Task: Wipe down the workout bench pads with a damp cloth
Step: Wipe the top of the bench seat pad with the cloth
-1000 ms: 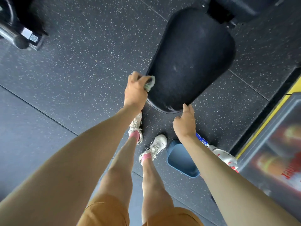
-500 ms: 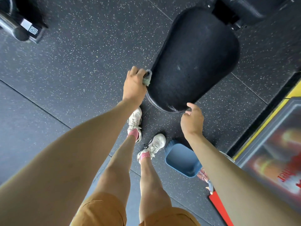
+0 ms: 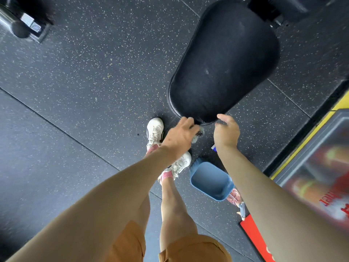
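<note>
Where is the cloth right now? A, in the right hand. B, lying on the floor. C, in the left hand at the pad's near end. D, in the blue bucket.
C: the left hand grips the cloth by the near end of the pad; the right hand holds nothing.

From where I stand, the black oval padded bench seat (image 3: 222,63) sits at one o'clock above the dark speckled rubber floor (image 3: 94,82), and a second black pad (image 3: 287,6) lies behind its far end. At the seat's six o'clock, just under the near rim, the left hand (image 3: 179,138) holds a small grey fuzzy cloth (image 3: 198,134). The right hand (image 3: 225,133) is just beside it at three o'clock. A blue plastic tub (image 3: 211,181) stands on the floor (at the seat's six o'clock, nearer the person), just right of the white laced sneakers (image 3: 155,130). A steel machine bar (image 3: 11,21) lies well apart at ten o'clock.
</note>
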{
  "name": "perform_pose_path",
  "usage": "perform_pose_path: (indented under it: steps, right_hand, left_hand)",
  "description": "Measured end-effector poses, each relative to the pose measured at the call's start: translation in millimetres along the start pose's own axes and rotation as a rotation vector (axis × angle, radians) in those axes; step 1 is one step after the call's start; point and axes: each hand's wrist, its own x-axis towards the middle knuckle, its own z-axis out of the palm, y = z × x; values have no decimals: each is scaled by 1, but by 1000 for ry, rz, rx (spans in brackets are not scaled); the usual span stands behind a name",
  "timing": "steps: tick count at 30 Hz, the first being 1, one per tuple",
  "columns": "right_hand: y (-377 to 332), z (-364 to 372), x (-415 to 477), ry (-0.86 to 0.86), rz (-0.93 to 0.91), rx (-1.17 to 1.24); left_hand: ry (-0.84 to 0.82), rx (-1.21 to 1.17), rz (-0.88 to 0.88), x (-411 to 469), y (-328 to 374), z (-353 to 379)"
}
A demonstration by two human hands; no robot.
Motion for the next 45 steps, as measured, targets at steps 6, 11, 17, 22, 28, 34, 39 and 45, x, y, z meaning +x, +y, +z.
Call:
perform_pose_path:
  steps: [6, 11, 17, 22, 28, 34, 39, 45]
  right_hand:
    - [2, -9, 8, -49, -1, -38]
    - [11, -16, 11, -82, 3, -104]
    - [24, -21, 10, -85, 2, -174]
    - [34, -23, 1, -90, 45, -101]
    - [42, -24, -1, -108, 83, -65]
    - [46, -28, -1, -154, 78, -28]
    - [37, -36, -3, -204, 205, 174]
    - [7, -51, -16, -328, 244, 530]
  left_hand:
    - [209, -81, -345, 15, 12, 4]
    - [90, -42, -127, 12, 20, 20]
    - [-25, 35, 92, 20, 19, 17]
    - [24, 139, 41, 32, 18, 10]
    - [-99, 248, 255, 32, 23, 14]
    - [-207, -115, -159, 7, 25, 24]
    - [-140, -758, -642, 19, 22, -5]
    - [-251, -1060, -734, 44, 32, -27]
